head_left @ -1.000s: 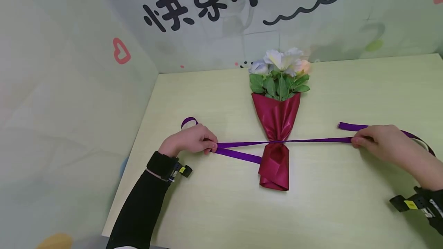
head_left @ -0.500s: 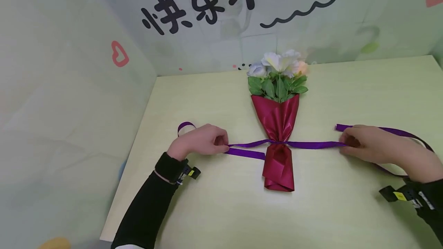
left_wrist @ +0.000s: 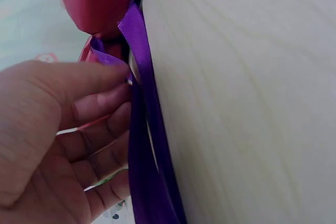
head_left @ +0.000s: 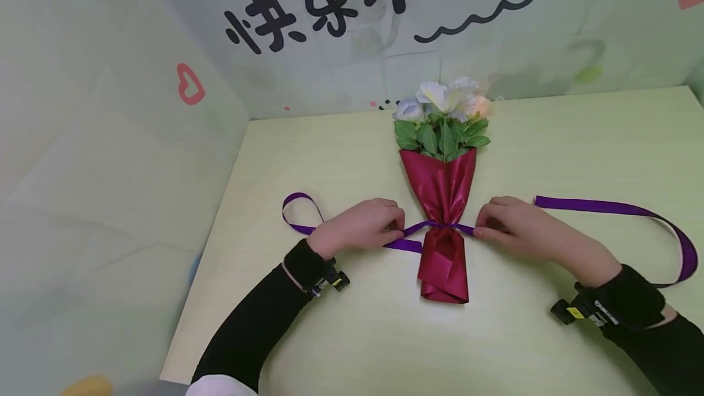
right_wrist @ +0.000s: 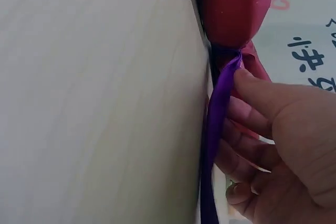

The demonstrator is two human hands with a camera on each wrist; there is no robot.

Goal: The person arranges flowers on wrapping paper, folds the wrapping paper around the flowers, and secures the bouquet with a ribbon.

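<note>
A bouquet with pale flowers (head_left: 445, 99) and green leaves lies on the table in dark red wrapping paper (head_left: 442, 185). Round its narrow waist runs a purple ribbon (head_left: 440, 225), crossed at the front. My left hand (head_left: 365, 225) pinches the ribbon just left of the waist; in the left wrist view thumb and forefinger meet on the ribbon (left_wrist: 110, 59). My right hand (head_left: 517, 228) pinches the other side close to the waist, thumb on the ribbon (right_wrist: 220, 93) in the right wrist view. One ribbon end lies beside the wrapping's lower left.
A loop of ribbon (head_left: 297, 195) curls behind the left hand. On the right the long ribbon tail (head_left: 632, 208) bends round past the right wrist. The pale wooden table (head_left: 341, 329) meets a printed wall (head_left: 330, 66) at the back and left.
Both hands have slid inward along the ribbon from far out to near the bouquet's waist. The ribbon, first taut, has slackened, and more of its right tail shows on the table.
</note>
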